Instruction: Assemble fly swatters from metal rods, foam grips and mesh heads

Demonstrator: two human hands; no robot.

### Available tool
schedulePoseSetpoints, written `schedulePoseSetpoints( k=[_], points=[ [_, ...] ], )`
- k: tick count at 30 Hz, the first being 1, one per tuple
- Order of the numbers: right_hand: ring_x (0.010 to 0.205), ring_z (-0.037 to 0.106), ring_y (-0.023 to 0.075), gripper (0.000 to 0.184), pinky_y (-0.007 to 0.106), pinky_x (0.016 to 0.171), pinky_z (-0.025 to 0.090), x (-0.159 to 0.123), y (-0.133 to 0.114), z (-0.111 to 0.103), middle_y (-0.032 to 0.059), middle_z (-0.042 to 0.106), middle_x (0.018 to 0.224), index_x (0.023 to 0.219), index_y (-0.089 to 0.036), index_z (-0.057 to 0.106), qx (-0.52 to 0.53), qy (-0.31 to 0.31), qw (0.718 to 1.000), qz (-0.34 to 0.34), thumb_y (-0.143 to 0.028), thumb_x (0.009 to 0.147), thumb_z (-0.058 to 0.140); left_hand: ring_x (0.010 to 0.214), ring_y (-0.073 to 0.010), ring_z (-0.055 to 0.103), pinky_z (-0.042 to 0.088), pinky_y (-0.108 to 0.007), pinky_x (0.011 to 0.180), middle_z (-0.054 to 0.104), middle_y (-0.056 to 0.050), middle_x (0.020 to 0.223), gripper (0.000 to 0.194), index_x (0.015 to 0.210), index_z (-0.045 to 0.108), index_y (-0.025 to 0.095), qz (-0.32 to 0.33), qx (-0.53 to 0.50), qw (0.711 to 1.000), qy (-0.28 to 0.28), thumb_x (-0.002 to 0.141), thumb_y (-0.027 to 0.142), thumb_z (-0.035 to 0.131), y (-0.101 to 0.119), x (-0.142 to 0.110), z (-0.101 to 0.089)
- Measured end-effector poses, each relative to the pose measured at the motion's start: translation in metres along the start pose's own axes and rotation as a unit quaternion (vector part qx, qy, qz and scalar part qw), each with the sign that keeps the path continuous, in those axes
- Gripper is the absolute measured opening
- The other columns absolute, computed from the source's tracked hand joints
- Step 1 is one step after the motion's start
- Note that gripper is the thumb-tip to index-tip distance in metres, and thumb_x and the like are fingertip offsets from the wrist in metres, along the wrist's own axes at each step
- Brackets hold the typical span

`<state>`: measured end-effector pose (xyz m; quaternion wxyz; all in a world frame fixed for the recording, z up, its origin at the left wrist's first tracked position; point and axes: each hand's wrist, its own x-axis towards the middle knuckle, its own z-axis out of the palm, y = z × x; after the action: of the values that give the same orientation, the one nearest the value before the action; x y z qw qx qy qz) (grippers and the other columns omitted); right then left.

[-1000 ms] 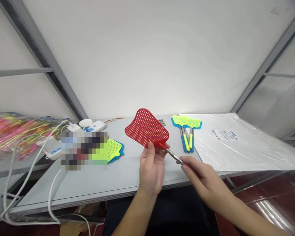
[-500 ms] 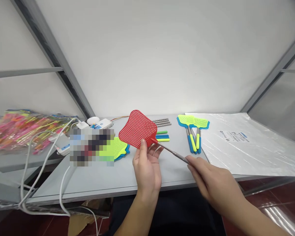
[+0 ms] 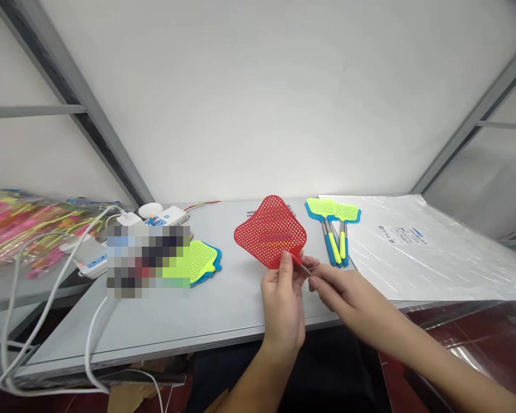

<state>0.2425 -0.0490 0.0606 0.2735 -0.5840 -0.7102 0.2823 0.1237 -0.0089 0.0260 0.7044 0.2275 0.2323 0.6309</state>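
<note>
A red perforated fly swatter (image 3: 272, 232) is held up over the table, its head tilted toward the upper left. My left hand (image 3: 284, 307) pinches the base of that head, thumb on the front. Close beside it, my right hand (image 3: 348, 289) is closed on the swatter's thin metal rod, most of which its fingers hide. Behind the red mesh lie metal rods (image 3: 289, 210), partly covered. Coloured grips show faintly through the holes. To the right rest several assembled fly swatters (image 3: 336, 235) with yellow and blue heads and grips.
Loose yellow and blue swatter heads (image 3: 203, 261) are stacked at the left, next to a blurred patch. Power strips (image 3: 172, 217) and white cables (image 3: 54, 304) run along the left side. A bag of colourful items (image 3: 34, 229) lies far left. A white plastic-wrapped sheet (image 3: 438, 264) covers the right.
My right hand has moved in along the rod toward the swatter head, and far less rod shows. The red head has shifted right and turned more upright. The view has moved slightly.
</note>
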Motion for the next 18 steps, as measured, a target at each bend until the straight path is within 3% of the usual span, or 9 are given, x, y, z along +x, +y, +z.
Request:
schedulePoseSetpoints(
  k=[3, 6, 11, 13, 18],
  points=[
    [0.057, 0.053, 0.0148, 0.033, 0.027, 0.053, 0.037, -0.005, 0.000, 0.002, -0.0024, 0.058, 0.063, 0.084, -0.023, 0.057, 0.023, -0.049, 0.998, 0.030, -0.047, 0.098, 0.039, 0.073, -0.0163, 0.069, 0.054, -0.032, 0.075, 0.069, -0.004, 0.079, 0.024, 0.087, 0.067, 0.013, 0.066, -0.031, 0.996, 0.043, 0.087, 0.037, 0.066, 0.024, 0.015, -0.009],
    [0.063, 0.052, 0.0147, 0.037, 0.027, 0.057, 0.038, -0.008, 0.002, 0.004, -0.0016, 0.057, 0.068, 0.084, -0.022, 0.058, 0.026, -0.043, 0.998, 0.031, -0.049, 0.098, 0.037, 0.074, -0.0152, 0.069, 0.054, -0.033, 0.077, 0.069, -0.003, 0.087, 0.023, 0.095, 0.066, 0.017, 0.089, -0.057, 0.991, 0.083, 0.086, 0.038, 0.068, 0.040, 0.024, -0.015],
    [0.069, 0.055, 0.0170, 0.040, 0.029, 0.061, 0.038, -0.005, 0.004, 0.005, 0.0003, 0.059, 0.075, 0.086, -0.023, 0.055, -0.001, -0.013, 1.000, 0.017, -0.051, 0.100, 0.030, 0.087, -0.0201, 0.069, 0.052, -0.037, 0.083, 0.070, -0.008, 0.097, 0.029, 0.086, 0.064, 0.016, 0.051, -0.008, 0.999, -0.012, 0.092, 0.044, 0.058, 0.025, 0.013, -0.008],
    [0.065, 0.054, 0.0179, 0.040, 0.030, 0.059, 0.036, -0.007, 0.010, 0.005, -0.0002, 0.058, 0.071, 0.086, -0.024, 0.053, -0.037, -0.011, 0.999, 0.019, -0.051, 0.100, 0.028, 0.087, -0.0189, 0.068, 0.052, -0.037, 0.083, 0.069, -0.006, 0.095, 0.027, 0.081, 0.063, 0.016, 0.056, -0.008, 0.998, -0.005, 0.091, 0.041, 0.060, 0.024, 0.012, -0.009],
    [0.057, 0.053, 0.0192, 0.035, 0.030, 0.056, 0.032, -0.033, 0.045, -0.003, -0.0016, 0.053, 0.062, 0.085, -0.026, 0.052, -0.108, -0.025, 0.993, 0.024, -0.046, 0.101, 0.029, 0.074, -0.0143, 0.065, 0.053, -0.033, 0.077, 0.064, 0.001, 0.078, 0.025, 0.075, 0.059, 0.018, 0.172, -0.050, 0.981, 0.076, 0.086, 0.039, 0.068, 0.068, 0.033, -0.032]
  ],
)
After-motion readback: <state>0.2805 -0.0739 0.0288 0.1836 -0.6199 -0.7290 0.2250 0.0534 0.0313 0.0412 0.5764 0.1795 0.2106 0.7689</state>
